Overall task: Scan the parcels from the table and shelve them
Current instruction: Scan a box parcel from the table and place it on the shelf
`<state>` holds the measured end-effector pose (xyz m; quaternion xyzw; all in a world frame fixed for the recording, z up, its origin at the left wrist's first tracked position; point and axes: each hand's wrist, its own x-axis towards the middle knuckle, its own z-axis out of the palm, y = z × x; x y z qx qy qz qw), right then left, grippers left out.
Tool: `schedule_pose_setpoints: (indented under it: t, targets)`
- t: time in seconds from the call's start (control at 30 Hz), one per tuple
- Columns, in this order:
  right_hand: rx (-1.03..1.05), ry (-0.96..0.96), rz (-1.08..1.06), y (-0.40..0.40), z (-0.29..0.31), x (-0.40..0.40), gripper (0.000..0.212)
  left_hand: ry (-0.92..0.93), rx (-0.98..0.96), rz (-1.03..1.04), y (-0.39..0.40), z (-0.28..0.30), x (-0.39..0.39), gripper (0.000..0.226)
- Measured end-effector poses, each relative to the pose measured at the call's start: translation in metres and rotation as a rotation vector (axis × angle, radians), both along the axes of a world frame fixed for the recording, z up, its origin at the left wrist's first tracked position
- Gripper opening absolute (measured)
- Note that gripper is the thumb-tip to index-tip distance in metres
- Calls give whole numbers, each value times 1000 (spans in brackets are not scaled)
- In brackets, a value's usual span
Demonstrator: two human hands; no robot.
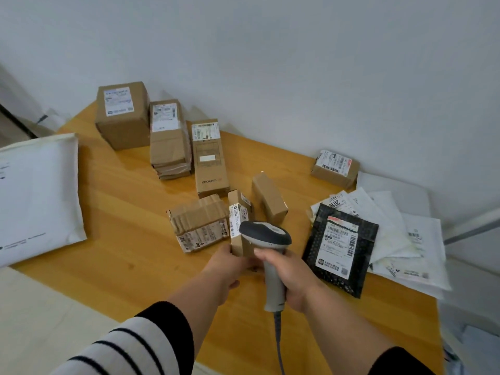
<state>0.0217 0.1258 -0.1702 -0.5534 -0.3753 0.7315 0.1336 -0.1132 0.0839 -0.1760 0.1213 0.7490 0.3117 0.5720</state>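
**Scanner on a small box, mid-desk**

Right hand [292, 277] has its grip wrapped round the scanner [266, 234] handle, head pointed toward 11 o'clock at a slim box [238, 220]. Left hand [230, 263] has its grip clamped on the near end of that box, holding it upright with the label facing the scanner.

The rest sits on the wooden desk [121, 212]:
- crumpled box [198, 221] just beside the held one, at 9 o'clock
- plain box [269, 198] at 1 o'clock
- three taller boxes in a row at 11 o'clock, the big box [123, 115] farthest
- black mailer [341, 247] at 3 o'clock, lying on white mailers [405, 239]
- small box [335, 167] at 2 o'clock by the wall
- big white bag [38, 196] at 9 o'clock on the desk edge
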Motion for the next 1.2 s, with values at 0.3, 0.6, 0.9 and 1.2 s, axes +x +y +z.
schedule_pose_setpoints:
  t: [0.3, 0.6, 0.9, 1.2]
  targets:
    - [87, 58, -67, 0, 24, 30, 14, 187, 201, 3, -25, 10, -13, 44]
    - [419, -60, 92, -52, 90, 54, 40, 179, 336, -131, -66, 75, -54, 34]
    - [652, -260, 208, -120, 132, 55, 26, 163, 377, -241, -117, 134, -73, 34]
    - [716, -316, 182, -175, 164, 67, 27, 157, 446, -268, -156, 158, -67, 25]
